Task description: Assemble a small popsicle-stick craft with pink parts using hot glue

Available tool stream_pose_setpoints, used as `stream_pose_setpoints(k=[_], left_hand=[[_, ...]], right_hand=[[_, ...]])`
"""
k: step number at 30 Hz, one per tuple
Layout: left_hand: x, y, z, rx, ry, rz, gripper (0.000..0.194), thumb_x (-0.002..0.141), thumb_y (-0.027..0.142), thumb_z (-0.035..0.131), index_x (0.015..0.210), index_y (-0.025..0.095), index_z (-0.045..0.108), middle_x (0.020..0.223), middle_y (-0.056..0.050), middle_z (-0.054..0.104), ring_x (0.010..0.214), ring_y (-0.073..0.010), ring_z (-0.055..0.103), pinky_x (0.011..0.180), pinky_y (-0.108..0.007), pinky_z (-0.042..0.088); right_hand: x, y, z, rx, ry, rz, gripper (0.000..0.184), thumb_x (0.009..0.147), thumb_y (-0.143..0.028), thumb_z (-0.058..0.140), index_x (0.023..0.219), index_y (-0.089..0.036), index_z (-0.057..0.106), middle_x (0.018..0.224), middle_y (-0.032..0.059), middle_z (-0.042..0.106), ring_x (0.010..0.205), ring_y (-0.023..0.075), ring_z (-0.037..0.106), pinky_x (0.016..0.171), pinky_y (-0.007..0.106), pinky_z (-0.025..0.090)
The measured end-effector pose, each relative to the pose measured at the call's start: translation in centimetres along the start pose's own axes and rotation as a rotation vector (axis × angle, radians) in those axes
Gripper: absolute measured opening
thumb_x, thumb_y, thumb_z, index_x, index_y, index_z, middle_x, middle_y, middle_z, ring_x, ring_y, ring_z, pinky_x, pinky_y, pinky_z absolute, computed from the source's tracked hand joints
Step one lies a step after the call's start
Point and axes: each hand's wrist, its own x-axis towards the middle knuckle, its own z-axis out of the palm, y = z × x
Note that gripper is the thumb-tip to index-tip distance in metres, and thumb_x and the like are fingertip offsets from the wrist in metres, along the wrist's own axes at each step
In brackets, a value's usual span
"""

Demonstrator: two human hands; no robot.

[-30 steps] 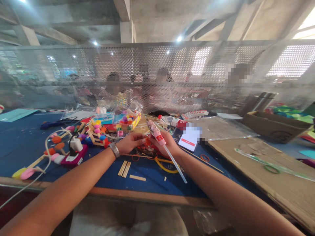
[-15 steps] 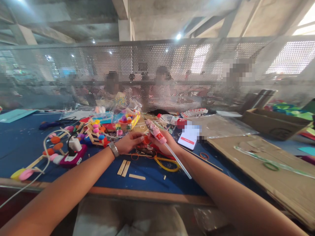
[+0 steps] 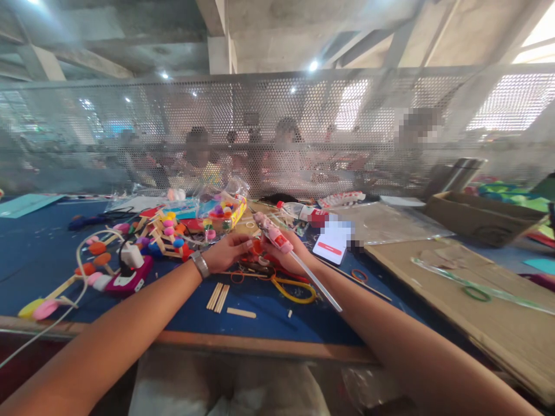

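My right hand (image 3: 292, 254) is wrapped round a pink hot glue gun (image 3: 273, 232), and a long translucent glue stick (image 3: 318, 284) juts from its rear end over my wrist. Close on the left, the thumb and fingers of my left hand (image 3: 228, 252) pinch a small orange cap-like piece (image 3: 257, 247), partly hidden between the hands. Below the hands lie several wooden craft sticks (image 3: 218, 296), one more stick (image 3: 241, 312) apart from them, a yellow ring-shaped band (image 3: 295, 297) and a small white bit (image 3: 289, 314).
Left of me are a purple power block (image 3: 129, 278) with a white plug and cable, and craft-stick builds (image 3: 167, 234) with coloured caps. A phone (image 3: 332, 242), a bottle (image 3: 299, 212) and a cardboard sheet (image 3: 437, 283) lie rightward. Perforated panels (image 3: 255, 98) stand behind, with people beyond.
The free end of the glue stick has shifted slightly to the right. Both hands keep nearly the same place and grip.
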Motion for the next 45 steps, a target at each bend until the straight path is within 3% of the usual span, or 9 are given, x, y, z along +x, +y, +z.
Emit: stream_pose_setpoints(k=[21,28,35,40,45], left_hand=[[0.17,-0.26,-0.32,0.068,-0.005,0.041,0.047,0.063,0.049,0.081,0.092,0.013,0.071,0.080,-0.004,0.071,0.068,-0.0120,0.064,0.070,-0.025,0.049],[0.11,-0.08,-0.42,0.108,-0.003,0.038,0.051,0.064,0.047,0.081,0.102,0.014,0.069,0.086,-0.004,0.072,0.072,-0.0122,0.064,0.072,-0.025,0.049],[0.08,0.00,-0.49,0.136,-0.104,0.022,0.044,0.065,0.040,0.082,0.096,0.016,0.063,0.087,-0.004,0.072,0.082,-0.0171,0.068,0.079,-0.030,0.051],[0.05,0.07,-0.45,0.184,-0.103,0.056,0.040,0.071,0.042,0.078,0.096,0.016,0.060,0.084,-0.004,0.071,0.080,-0.0167,0.068,0.076,-0.029,0.050],[0.07,0.40,-0.09,0.185,-0.063,0.076,0.041,0.068,0.043,0.079,0.091,0.014,0.062,0.082,-0.002,0.070,0.075,-0.0135,0.065,0.073,-0.026,0.049]], right_hand=[[-0.02,0.01,0.04,-0.009,0.013,-0.024,0.026,0.082,-0.042,0.057,0.071,-0.019,0.052,0.069,0.0010,0.054,0.063,0.0140,0.048,0.061,0.028,0.042],[0.06,0.07,0.02,-0.049,0.029,-0.040,0.026,0.081,-0.043,0.061,0.078,-0.017,0.062,0.081,0.0057,0.064,0.074,0.0189,0.059,0.069,0.031,0.047],[0.03,0.52,0.20,-0.092,0.037,-0.041,0.024,0.077,-0.040,0.066,0.081,-0.016,0.068,0.077,0.0045,0.067,0.071,0.0181,0.062,0.066,0.028,0.047],[0.05,0.30,0.25,-0.100,0.073,-0.018,0.024,0.078,-0.041,0.065,0.077,-0.017,0.070,0.075,0.0041,0.068,0.071,0.0187,0.063,0.067,0.029,0.048],[0.12,0.30,0.30,-0.107,0.110,-0.014,0.027,0.078,-0.044,0.065,0.074,-0.017,0.068,0.076,0.0053,0.068,0.071,0.0198,0.062,0.068,0.031,0.049]])
